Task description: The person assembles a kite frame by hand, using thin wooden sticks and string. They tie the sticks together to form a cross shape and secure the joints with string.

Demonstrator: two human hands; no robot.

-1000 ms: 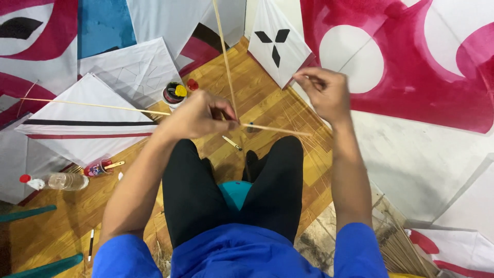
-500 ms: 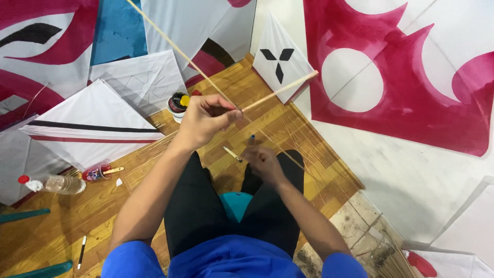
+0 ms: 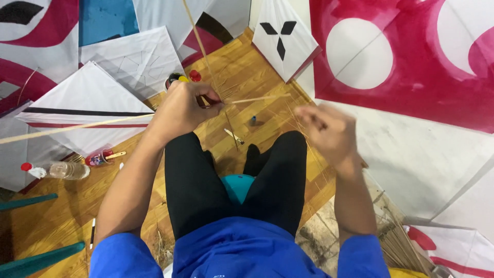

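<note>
Head view, left hand [image 3: 182, 105] gripping bamboo sticks [image 3: 206, 56]

Left hand [image 3: 182, 108] pinches crossed bamboo sticks [image 3: 216, 92]; right hand [image 3: 327, 134] blurred, seemingly empty.

I see a wooden plank floor [image 3: 257, 77] under everything. On it to the left lie white kites [image 3: 85, 103], with a clear plastic bottle [image 3: 59, 170] with a red cap near them. A small blue-topped object [image 3: 252, 120] and a short stick [image 3: 234, 136] lie at the centre. A large red-and-white sheet [image 3: 411, 56] covers the far right, and a bundle of thin sticks [image 3: 399, 247] lies near right.
</note>
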